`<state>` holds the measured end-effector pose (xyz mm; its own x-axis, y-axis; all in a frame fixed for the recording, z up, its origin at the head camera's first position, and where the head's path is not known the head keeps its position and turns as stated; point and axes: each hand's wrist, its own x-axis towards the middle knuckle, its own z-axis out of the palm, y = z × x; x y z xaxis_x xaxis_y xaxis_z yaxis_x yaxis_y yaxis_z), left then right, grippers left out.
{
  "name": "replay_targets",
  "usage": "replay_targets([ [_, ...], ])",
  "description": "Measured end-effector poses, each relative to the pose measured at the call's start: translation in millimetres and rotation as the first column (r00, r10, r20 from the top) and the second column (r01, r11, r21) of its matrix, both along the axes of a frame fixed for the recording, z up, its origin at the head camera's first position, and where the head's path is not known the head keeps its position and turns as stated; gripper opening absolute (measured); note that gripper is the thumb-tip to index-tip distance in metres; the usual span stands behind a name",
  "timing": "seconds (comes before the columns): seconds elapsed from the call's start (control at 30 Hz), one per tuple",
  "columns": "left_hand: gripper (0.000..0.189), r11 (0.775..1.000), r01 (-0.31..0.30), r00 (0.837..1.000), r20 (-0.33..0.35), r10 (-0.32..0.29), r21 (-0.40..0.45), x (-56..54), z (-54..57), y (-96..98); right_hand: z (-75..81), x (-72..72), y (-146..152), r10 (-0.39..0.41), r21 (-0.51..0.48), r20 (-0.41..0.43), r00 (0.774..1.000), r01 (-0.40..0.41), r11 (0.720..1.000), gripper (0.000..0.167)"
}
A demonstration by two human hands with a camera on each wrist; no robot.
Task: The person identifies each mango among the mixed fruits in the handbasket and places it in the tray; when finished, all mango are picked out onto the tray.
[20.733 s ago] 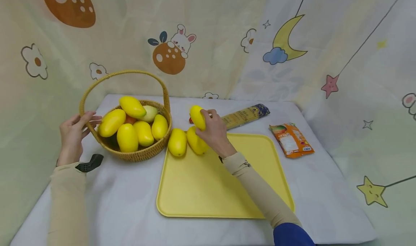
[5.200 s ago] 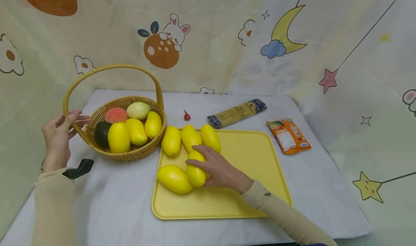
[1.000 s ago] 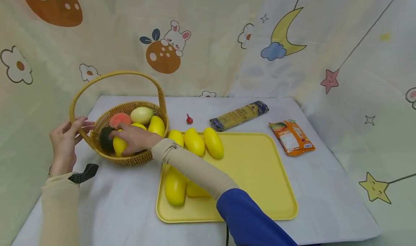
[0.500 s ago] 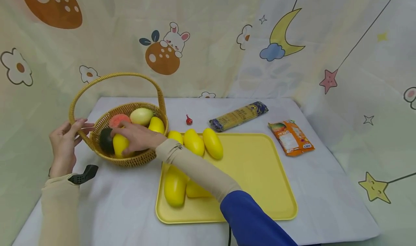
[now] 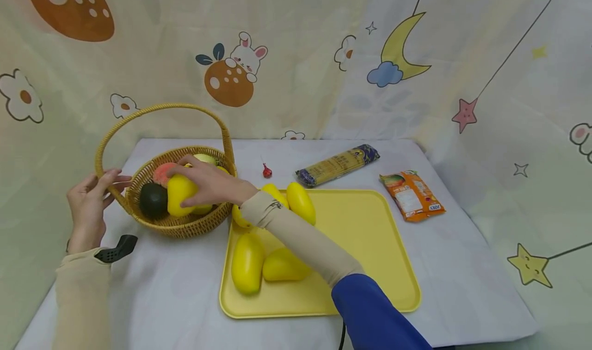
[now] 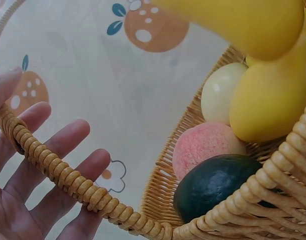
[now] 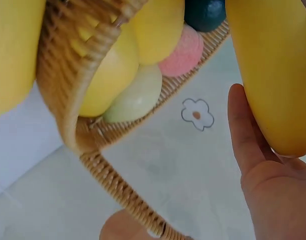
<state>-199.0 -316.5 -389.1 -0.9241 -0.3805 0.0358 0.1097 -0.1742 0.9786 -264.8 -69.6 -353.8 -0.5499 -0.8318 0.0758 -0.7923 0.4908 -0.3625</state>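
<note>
My right hand (image 5: 215,181) grips a yellow mango (image 5: 179,196) by its sides, held up over the wicker basket (image 5: 185,231). In the right wrist view the mango (image 7: 273,75) is raised clear of the other fruit. My left hand (image 5: 90,206) holds the basket's handle (image 5: 162,107) near its left base, thumb on one side and fingers behind. Inside the basket are a dark green avocado (image 5: 153,201), a pink peach (image 6: 203,145), a pale green fruit (image 6: 220,92) and more yellow mangoes (image 6: 273,100). Several mangoes (image 5: 247,264) lie on the yellow tray (image 5: 361,257).
Behind the tray lie a small red item (image 5: 267,171) and a long gold and blue packet (image 5: 339,165). An orange packet (image 5: 411,196) rests to the tray's right. A patterned curtain (image 5: 296,57) closes off the back of the white-covered table.
Over the longer span, mangoes have gone from the basket to the tray. In the last half second my right hand has lifted a mango up and rightward. My left hand stays on the handle.
</note>
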Motion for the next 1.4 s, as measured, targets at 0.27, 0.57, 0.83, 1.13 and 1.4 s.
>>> replay_targets([
  [0.27, 0.027, 1.000, -0.005, 1.000, -0.021, 0.005, 0.005, 0.0, -2.6, 0.1, 2.1, 0.8, 49, 0.006, -0.101, -0.022, 1.000, -0.009, 0.995, 0.061],
  [0.57, 0.021, 1.000, 0.008, 0.998, -0.065, -0.006, 0.030, -0.7, -1.9, -2.4, 3.1, 9.4, 102, -0.063, -0.117, 0.003, 0.998, 0.063, 0.991, 0.059],
  [0.83, 0.025, 0.999, 0.017, 0.998, -0.056, -0.014, 0.044, 1.1, 1.7, -0.5, -4.4, 16.1, 144, -0.124, -0.181, 0.011, 0.992, 0.123, 0.976, 0.054],
  [1.13, 0.031, 1.000, 0.014, 0.999, -0.034, -0.013, 0.016, 0.4, -1.0, -1.5, -13.7, 27.6, 193, -0.218, -0.212, 0.040, 0.975, 0.221, 0.952, 0.054],
  [1.4, 0.029, 1.000, 0.004, 0.999, -0.041, -0.004, -0.004, -2.3, -3.3, -2.5, -21.0, 35.3, 233, -0.299, -0.172, 0.052, 0.953, 0.303, 0.937, 0.056],
])
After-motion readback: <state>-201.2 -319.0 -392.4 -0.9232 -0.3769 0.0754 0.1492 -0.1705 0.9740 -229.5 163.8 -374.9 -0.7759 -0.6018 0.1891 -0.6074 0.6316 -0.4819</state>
